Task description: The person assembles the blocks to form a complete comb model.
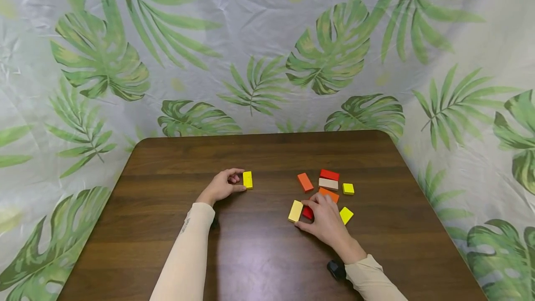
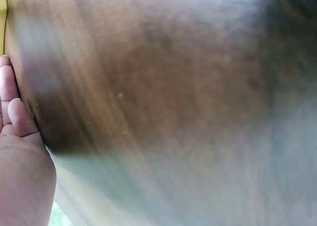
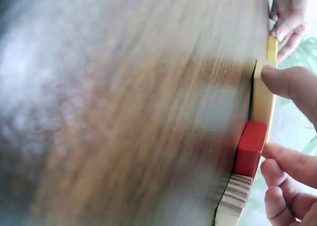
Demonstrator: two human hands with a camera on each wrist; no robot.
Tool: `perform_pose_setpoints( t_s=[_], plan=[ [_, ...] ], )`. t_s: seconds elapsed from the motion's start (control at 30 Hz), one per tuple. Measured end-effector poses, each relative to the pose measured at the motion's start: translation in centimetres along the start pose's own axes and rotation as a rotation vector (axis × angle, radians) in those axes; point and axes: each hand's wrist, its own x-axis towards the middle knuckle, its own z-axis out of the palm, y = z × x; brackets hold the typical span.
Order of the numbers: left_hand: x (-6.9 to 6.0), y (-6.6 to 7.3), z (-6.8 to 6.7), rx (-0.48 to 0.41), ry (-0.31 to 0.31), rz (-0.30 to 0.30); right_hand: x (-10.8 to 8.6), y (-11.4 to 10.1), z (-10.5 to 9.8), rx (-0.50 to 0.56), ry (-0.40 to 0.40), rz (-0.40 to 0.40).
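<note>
On the left, my left hand (image 1: 221,185) has thumb and forefinger at the two ends of a bright yellow block (image 1: 248,180), which lies on the table. A line across its top may be a joint between two pieces. My right hand (image 1: 327,219) pinches a pale yellow block (image 1: 295,211) between thumb and forefinger; in the right wrist view this pale block (image 3: 264,97) is beside a red block (image 3: 251,144). That red block is partly hidden under the right hand in the head view. Only a sliver of yellow block (image 2: 2,23) shows in the left wrist view.
Around the right hand lie orange blocks (image 1: 305,182), another red block (image 1: 329,174) against a light wooden one (image 1: 328,183), and yellow blocks (image 1: 348,188). The brown wooden table (image 1: 167,166) ends at a leaf-patterned cloth (image 1: 259,50).
</note>
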Motion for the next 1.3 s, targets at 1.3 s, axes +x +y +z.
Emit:
perform_pose_setpoints(
  t_s=[1.3],
  plan=[
    [0.2, -0.7, 0.6, 0.019, 0.045, 0.013, 6.1, -5.3, 3.8, 0.302, -0.193, -0.144]
  ],
)
